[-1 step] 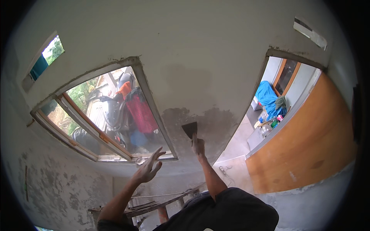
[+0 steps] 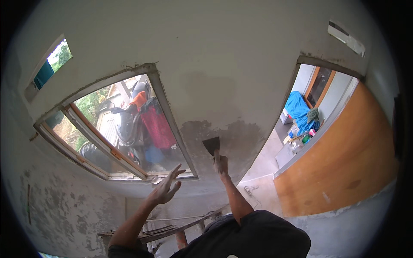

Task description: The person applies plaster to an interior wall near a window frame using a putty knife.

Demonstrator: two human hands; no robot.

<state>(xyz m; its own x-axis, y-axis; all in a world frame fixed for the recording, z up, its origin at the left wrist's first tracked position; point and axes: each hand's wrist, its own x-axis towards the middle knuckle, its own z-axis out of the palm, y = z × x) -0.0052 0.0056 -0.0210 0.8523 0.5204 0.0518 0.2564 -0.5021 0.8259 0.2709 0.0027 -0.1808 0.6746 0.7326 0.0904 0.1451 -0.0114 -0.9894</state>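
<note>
My right hand (image 2: 220, 165) is closed round the handle of a wide, dark scraper (image 2: 211, 144), its blade against the patchy, darker grey lower part of the plastered wall (image 2: 241, 137) between the window and the doorway. My left hand (image 2: 165, 188) is raised with fingers apart and nothing in it, in front of the lower right corner of the window frame (image 2: 166, 124). I cannot tell whether it touches anything.
A wooden platform or ladder (image 2: 159, 233) lies below my arms. Through the window stands a scooter (image 2: 128, 124) with a red cover. An orange-brown door panel (image 2: 335, 159) fills the right; beyond the doorway (image 2: 266, 159) are a blue cloth (image 2: 297, 107) and assorted small items.
</note>
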